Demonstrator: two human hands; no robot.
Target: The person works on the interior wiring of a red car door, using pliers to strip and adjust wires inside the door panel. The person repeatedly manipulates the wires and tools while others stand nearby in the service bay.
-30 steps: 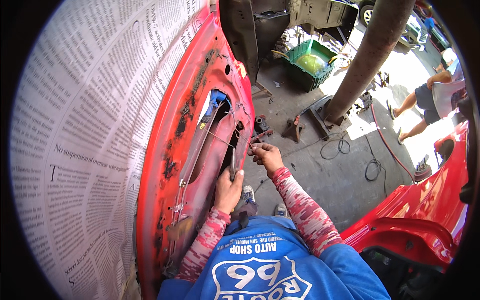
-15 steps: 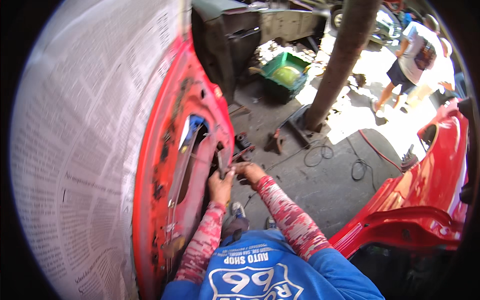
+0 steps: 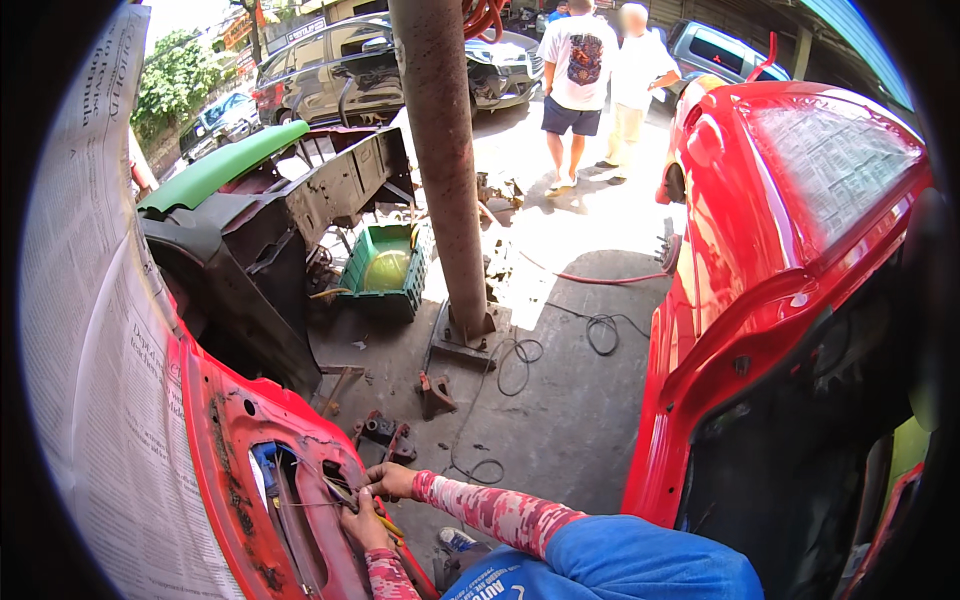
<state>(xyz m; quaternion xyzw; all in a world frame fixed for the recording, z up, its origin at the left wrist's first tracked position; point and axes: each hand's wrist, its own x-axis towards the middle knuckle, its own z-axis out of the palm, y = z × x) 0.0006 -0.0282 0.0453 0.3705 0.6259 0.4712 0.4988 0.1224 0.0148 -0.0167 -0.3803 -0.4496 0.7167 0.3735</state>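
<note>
A red car door (image 3: 215, 430) stands at my lower left, its inner side bare with openings cut through it. Both my hands are at the door's edge, close together. My left hand (image 3: 368, 528) is closed, thumb up, at the opening, around something I cannot make out. A yellow, handle-like piece (image 3: 392, 527) shows beside it. My right hand (image 3: 392, 481) reaches across with its fingers pinched beside the left thumb; what they hold is too small to tell. Thin rods (image 3: 290, 505) and a blue part (image 3: 265, 462) show inside the door opening.
Newspaper sheeting (image 3: 90, 350) hangs left of the door. A rusty post (image 3: 440, 150) stands ahead, near a green crate (image 3: 400, 300), a jack stand (image 3: 436, 397) and looped cable (image 3: 520, 350). A red car body (image 3: 700, 300) is at the right. Two people (image 3: 578, 80) stand beyond.
My view has tilted up and turned right, so the street, cars and red body show more. Both hands stay together at the door's edge. The two people now stand upright, farther off.
</note>
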